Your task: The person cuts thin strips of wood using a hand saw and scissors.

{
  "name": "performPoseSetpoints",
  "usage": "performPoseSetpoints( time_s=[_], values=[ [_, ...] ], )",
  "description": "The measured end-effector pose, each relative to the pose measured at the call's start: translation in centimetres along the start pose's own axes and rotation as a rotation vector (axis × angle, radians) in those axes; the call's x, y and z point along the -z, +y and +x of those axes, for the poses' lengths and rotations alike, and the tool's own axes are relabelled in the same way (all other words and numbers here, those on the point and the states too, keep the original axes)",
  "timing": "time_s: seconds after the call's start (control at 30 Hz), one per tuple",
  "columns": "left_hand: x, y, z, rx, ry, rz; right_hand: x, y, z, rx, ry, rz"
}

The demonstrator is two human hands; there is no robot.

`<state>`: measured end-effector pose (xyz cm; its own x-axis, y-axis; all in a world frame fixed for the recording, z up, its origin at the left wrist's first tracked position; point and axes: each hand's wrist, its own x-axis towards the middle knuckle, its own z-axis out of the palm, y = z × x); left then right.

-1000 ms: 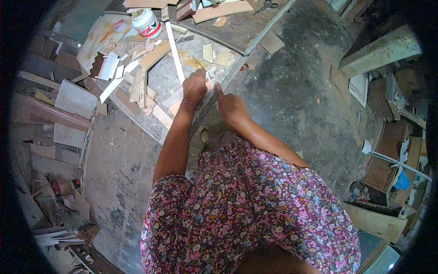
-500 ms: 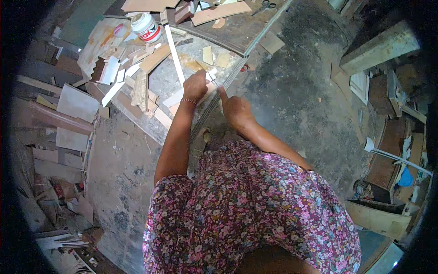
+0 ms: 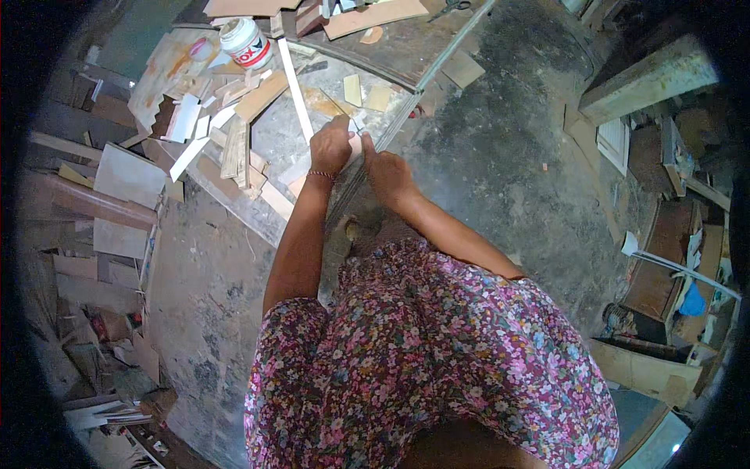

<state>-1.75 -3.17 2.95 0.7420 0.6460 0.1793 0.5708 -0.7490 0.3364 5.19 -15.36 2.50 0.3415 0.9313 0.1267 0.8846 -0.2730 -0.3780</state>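
My left hand (image 3: 330, 146), with a braided bracelet at the wrist, is curled at the worktable's (image 3: 337, 202) right edge around a thin, dark, blade-like piece (image 3: 332, 102) that sticks up and left past the knuckles. Beneath it lies a pale board (image 3: 355, 156), partly covered. Just to the right, my right hand (image 3: 388, 173) has its index finger reaching to the lower end of the thin piece, other fingers curled; what they hold is hidden. A long white strip (image 3: 295, 90) and wood offcuts (image 3: 262, 98) lie left of my hands.
A white tub with red label (image 3: 245, 43) and a pink lid (image 3: 199, 48) sit at the back left, dark scissors (image 3: 447, 8) at the far back. Boards (image 3: 125, 187) crowd the left. A long post (image 3: 648, 78) and wooden furniture parts (image 3: 656, 273) are at the right.
My right hand shifted slightly right, then came back left toward my left hand. Both hands remain at the table edge with only small movements; the thin piece still shows there.
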Motion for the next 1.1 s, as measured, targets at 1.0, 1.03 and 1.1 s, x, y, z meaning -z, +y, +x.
performPoseSetpoints(
  time_s=[1.0,1.03,1.1],
  values=[
    [0.6,-0.8,1.0,0.151,-0.244,-0.058,5.6,0.2,-2.3,-0.139,-0.315,0.138],
    [0.8,-0.8,1.1,0.153,-0.224,-0.059,4.9,0.3,-2.1,-0.137,-0.316,0.139],
    [0.3,-0.8,1.2,0.113,-0.194,-0.054,3.1,0.7,-2.0,-0.163,-0.343,0.096]
  ],
)
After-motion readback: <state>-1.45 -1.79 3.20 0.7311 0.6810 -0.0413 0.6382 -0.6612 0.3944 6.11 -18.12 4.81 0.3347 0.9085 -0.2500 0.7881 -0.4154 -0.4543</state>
